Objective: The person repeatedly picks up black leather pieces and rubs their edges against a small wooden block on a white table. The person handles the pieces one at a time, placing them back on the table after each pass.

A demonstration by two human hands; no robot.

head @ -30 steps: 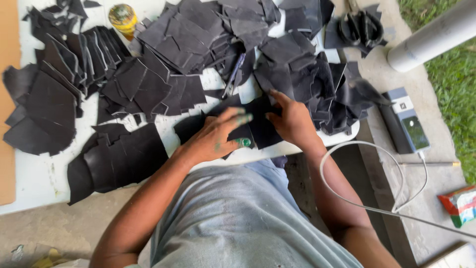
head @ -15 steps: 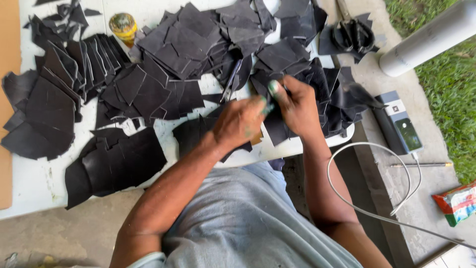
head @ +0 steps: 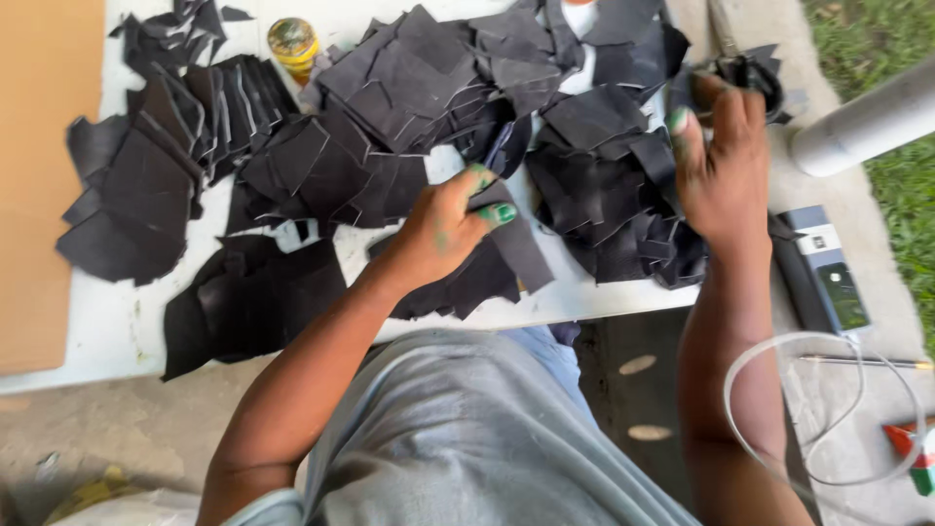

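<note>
**Left hand pins a black strip at centre; right hand up at the far pile**

At the left edge of the frame a tan board [head: 44,185] lies beside the white table [head: 107,326], which is strewn with black cut pieces [head: 146,185]. A small yellow-lidded tin [head: 292,41] stands at upper left among them.

At centre, the left hand [head: 450,229] is clenched on a black strip [head: 516,244], thumb over the top. The strip's long axis slants from the upper middle down toward the lower right, its free end running away from the fingers [head: 502,212] to the table's near edge.

Further right, the right hand [head: 726,166] is raised over the right-hand heap [head: 604,185], fingers curled around a dark bunched thing [head: 750,73] at upper right; what it is, I cannot tell. The left hand is plainly the nearer to the strip. A grey device [head: 828,282] and a white cable [head: 828,409] lie at lower right.
</note>
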